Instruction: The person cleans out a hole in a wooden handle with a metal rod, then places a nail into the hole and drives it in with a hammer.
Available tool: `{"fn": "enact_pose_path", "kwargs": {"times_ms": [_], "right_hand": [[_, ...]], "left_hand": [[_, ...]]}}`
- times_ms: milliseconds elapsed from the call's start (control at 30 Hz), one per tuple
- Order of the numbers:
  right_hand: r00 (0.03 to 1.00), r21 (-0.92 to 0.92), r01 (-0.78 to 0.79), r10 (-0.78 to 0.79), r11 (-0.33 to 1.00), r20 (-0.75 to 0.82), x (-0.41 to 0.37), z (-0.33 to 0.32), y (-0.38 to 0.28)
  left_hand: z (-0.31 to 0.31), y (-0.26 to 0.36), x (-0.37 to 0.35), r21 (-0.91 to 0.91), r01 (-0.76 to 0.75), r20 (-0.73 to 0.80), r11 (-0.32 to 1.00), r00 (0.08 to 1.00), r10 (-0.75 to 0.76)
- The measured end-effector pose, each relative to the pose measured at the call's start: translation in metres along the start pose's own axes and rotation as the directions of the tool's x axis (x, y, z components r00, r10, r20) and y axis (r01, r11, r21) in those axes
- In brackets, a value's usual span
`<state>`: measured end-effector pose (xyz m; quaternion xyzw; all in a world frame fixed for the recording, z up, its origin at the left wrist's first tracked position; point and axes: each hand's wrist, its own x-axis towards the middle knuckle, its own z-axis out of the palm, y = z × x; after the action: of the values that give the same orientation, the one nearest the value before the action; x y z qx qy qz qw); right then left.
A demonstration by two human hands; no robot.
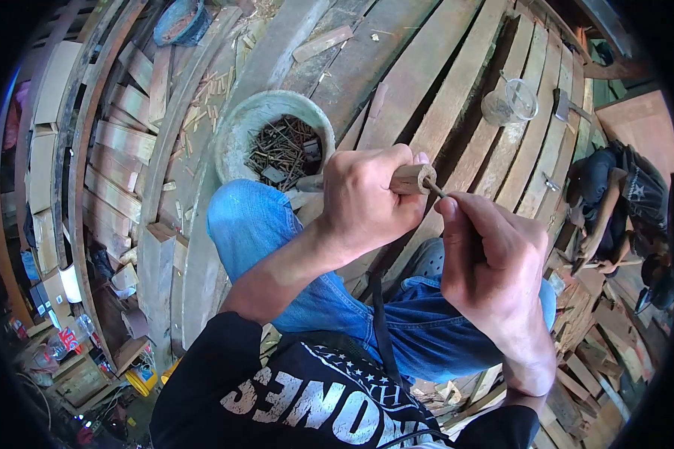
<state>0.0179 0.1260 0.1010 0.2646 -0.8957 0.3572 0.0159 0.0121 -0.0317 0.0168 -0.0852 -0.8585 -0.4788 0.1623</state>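
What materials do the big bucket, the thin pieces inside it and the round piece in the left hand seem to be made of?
The bucket looks like plastic, dull, with pale smears on its wall. The thin pieces seem to be metal, probably rusted nails: slender and brown. The round piece in the left hand is likely unpainted wood, judging by its tan colour.

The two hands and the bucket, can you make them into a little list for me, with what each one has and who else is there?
left hand: wrapped around a wooden piece
right hand: fingers pinching a thin rod at the wooden piece's end
bucket: beside the left knee, with rusty, nail-like bits inside
clear tub: on the planks
someone else: over on the right
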Motion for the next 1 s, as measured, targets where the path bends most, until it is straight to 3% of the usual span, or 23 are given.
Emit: {"fn": "enact_pose_path", "kwargs": {"times_ms": [133, 267, 433, 467, 533, 567, 633, 667, 733, 767, 833, 867, 933, 1000], "right_hand": [[0.998, 0.008, -0.057, 0.057, 0.998, -0.005, -0.002, 0.006, 0.0], [0.998, -0.065, 0.024, -0.028, 0.998, -0.06, -0.004, 0.011, 0.001], [0.966, -0.199, 0.253, -0.258, 0.947, 0.001, -0.001, 0.003, 0.008], [0.965, -0.199, 0.256, -0.261, 0.946, 0.002, -0.001, 0.001, 0.011], [0.924, -0.238, 0.377, -0.38, 0.895, 0.035, 0.001, -0.003, 0.014], [0.91, -0.279, 0.412, -0.404, 0.867, 0.087, 0.003, -0.009, 0.012], [0.894, -0.273, 0.447, -0.439, 0.852, 0.091, 0.003, -0.01, 0.016], [0.876, -0.268, 0.48, -0.472, 0.836, 0.097, 0.003, -0.01, 0.017], [0.865, -0.251, 0.501, -0.487, 0.828, 0.12, 0.005, -0.014, 0.015], [0.852, -0.234, 0.523, -0.503, 0.82, 0.144, 0.006, -0.015, 0.014], [0.843, -0.228, 0.537, -0.52, 0.812, 0.136, 0.006, -0.014, 0.015], [0.834, -0.225, 0.552, -0.537, 0.803, 0.127, 0.006, -0.013, 0.015], [0.833, -0.217, 0.553, -0.531, 0.805, 0.154, 0.008, -0.017, 0.011], [0.833, -0.212, 0.552, -0.522, 0.807, 0.182, 0.008, -0.019, 0.009]], "left_hand": [[0.008, -0.004, 0.001, -0.026, -0.051, -0.079, 0.998, 0.996, 0.049], [0.004, 0.002, 0.001, -0.081, -0.012, -0.037, 0.997, 0.999, 0.009], [-0.012, 0.005, 0.003, -0.304, 0.098, 0.243, 0.948, 0.97, -0.022], [-0.015, 0.005, 0.004, -0.303, 0.098, 0.24, 0.948, 0.971, -0.023], [-0.022, 0.004, 0.006, -0.394, 0.117, 0.393, 0.912, 0.918, 0.052], [-0.024, 0.004, 0.007, -0.393, 0.117, 0.392, 0.912, 0.918, 0.051], [-0.028, 0.003, 0.007, -0.473, 0.274, 0.571, 0.838, 0.819, 0.054], [-0.03, 0.001, 0.007, -0.471, 0.275, 0.571, 0.838, 0.819, 0.052], [-0.033, -0.003, 0.007, -0.42, 0.383, 0.739, 0.823, 0.67, 0.066], [-0.034, -0.004, 0.008, -0.419, 0.384, 0.739, 0.823, 0.671, 0.064], [-0.036, -0.005, 0.009, -0.432, 0.49, 0.826, 0.757, 0.552, 0.114], [-0.036, -0.005, 0.008, -0.43, 0.491, 0.826, 0.757, 0.553, 0.111], [-0.036, -0.006, 0.008, -0.409, 0.576, 0.881, 0.708, 0.452, 0.141], [-0.036, -0.007, 0.01, -0.413, 0.599, 0.894, 0.686, 0.409, 0.182]]}}
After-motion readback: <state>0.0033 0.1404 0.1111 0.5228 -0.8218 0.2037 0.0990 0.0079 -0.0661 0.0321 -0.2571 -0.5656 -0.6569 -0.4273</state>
